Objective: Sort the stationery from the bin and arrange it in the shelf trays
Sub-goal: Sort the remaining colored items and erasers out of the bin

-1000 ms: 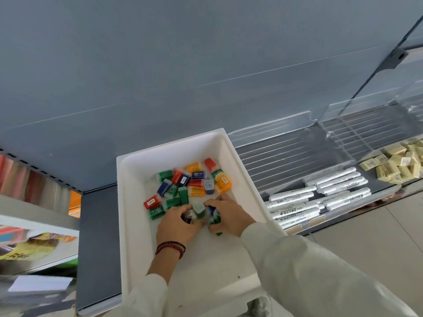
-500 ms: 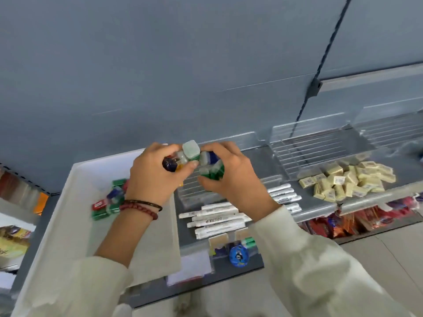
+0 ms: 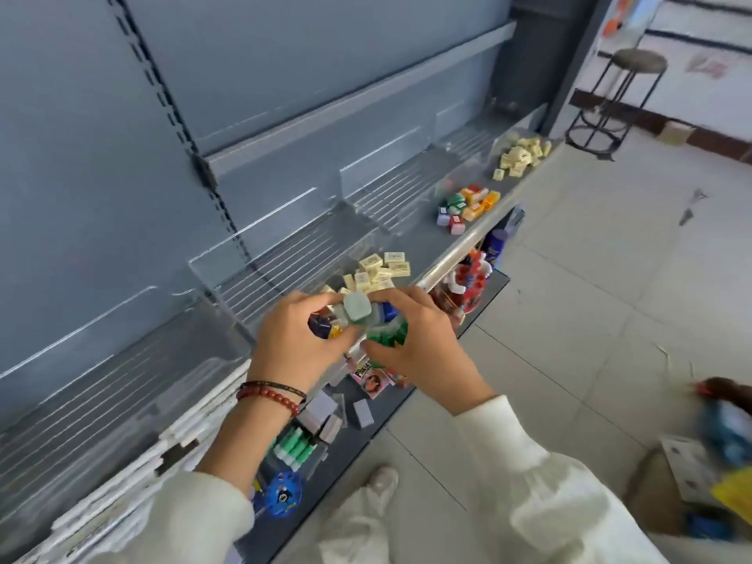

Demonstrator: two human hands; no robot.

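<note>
The left hand and right hand meet over the front edge of the shelf; the fingers of both curl round a clutch of small coloured boxes, pressed between them; just behind lie pale yellow erasers; further along sits another coloured pile; white pens lie at the near end.
</note>
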